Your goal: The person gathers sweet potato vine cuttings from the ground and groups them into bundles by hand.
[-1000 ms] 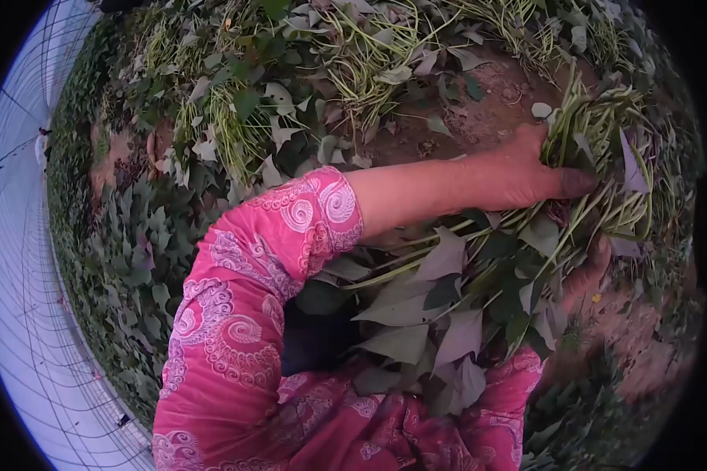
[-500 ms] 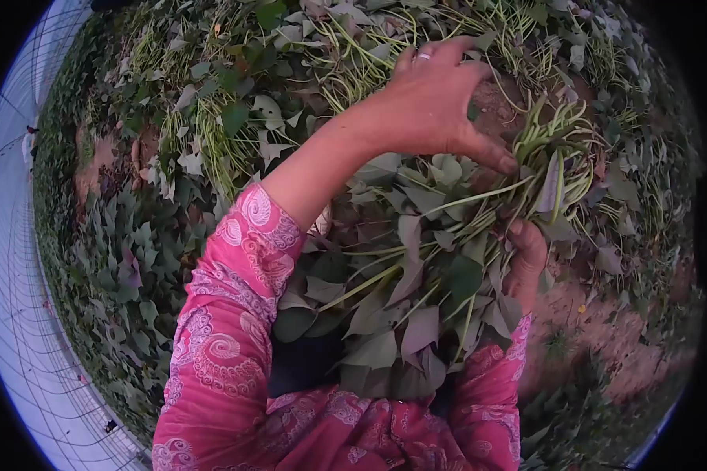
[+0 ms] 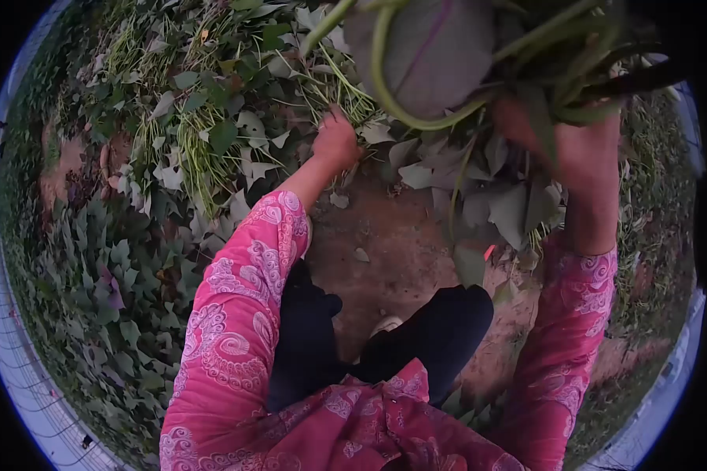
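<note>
My right hand (image 3: 562, 145) is raised high at the right and wrapped round a bunch of leafy sweet potato vines (image 3: 424, 59). Its broad leaves and thick green stems come close to the camera and cover part of the fingers. Farther forward and left, my left hand (image 3: 338, 143) reaches down to cut vine stems (image 3: 352, 94) lying on the ground. Its fingers are curled in at the edge of these stems; the fingertips are partly hidden.
More bundled vines (image 3: 200, 153) lie to the left, with leafy growing plants (image 3: 94, 275) nearer. Bare reddish soil (image 3: 385, 235) shows before my bent knees (image 3: 432, 330). Pale netting or sheeting (image 3: 16, 369) edges the far left.
My right hand has lifted the vine bunch from my lap up and to the right. My left hand, spread over the bunch before, has moved left and down to the stems on the ground.
</note>
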### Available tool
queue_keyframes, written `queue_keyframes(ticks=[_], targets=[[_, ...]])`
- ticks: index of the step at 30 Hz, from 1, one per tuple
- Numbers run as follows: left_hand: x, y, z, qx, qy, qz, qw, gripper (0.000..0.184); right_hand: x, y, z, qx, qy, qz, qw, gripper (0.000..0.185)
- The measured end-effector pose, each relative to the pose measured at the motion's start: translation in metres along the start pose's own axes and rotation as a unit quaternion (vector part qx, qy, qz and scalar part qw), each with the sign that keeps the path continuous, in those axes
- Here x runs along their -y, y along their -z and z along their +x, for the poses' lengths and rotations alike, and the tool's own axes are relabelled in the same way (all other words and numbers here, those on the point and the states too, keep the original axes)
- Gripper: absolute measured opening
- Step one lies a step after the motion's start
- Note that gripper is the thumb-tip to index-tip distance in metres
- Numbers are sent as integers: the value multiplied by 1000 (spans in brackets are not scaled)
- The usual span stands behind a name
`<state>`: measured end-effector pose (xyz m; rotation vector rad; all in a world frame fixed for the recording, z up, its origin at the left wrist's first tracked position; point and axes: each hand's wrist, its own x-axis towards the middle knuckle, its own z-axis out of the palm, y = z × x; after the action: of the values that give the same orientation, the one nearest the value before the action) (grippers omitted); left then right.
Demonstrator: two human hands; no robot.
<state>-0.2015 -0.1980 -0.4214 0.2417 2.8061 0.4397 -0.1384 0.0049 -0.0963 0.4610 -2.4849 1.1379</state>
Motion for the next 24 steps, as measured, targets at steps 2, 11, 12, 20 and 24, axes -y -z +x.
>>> queue_keyframes(ticks=[2,11,12,20,24], targets=[[10,25,-13,120,-80,-28,989,68,4,-31,39,1,291,-252,923,50],[94,78,-40,115,119,-808,565,58,-156,-215,-12,338,402,-242,816,29],[84,91,-42,107,127,-771,614,59,-169,-224,-18,320,381,-224,838,29],[-10,101,-3,163,90,-496,848,119,-189,-244,1,426,339,-163,823,46],[-19,70,1,33,62,-365,928,136,-213,-252,-1,380,384,-93,837,46]])
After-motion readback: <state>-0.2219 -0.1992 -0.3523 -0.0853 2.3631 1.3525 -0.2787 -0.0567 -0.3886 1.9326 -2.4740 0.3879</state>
